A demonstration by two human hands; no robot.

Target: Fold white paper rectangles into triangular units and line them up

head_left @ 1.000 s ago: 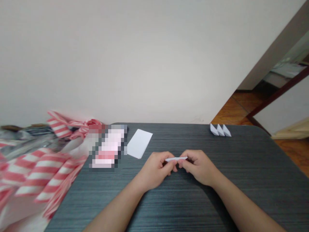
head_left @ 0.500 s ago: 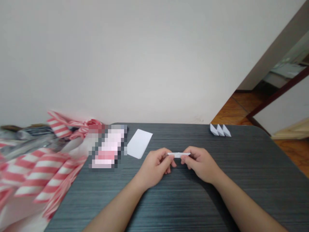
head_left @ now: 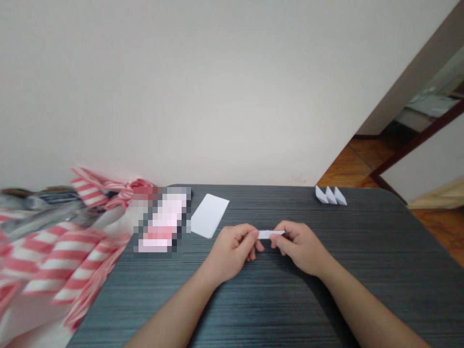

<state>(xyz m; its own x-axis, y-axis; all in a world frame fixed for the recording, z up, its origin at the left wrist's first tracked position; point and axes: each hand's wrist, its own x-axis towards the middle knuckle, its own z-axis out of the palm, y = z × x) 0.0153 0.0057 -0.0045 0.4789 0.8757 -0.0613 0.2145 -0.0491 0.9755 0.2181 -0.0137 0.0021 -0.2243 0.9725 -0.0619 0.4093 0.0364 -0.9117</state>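
Far left: striped cloth (head_left: 58, 263) beside the dark table (head_left: 235, 314); next, a pixelated object (head_left: 163, 217), identity unclear. Right of it, white paper (head_left: 209, 216) lies flat, apparently unfolded; sheet count cannot be told. Left hand (head_left: 232, 253): thumb and fingers pinch the left end of a narrow folded paper piece (head_left: 266, 235), near table centre. Right hand (head_left: 302, 249): pinching its right end. Judged partly folded. Far right: three pointed paper shapes (head_left: 330, 196) in a row, folding apparently done.
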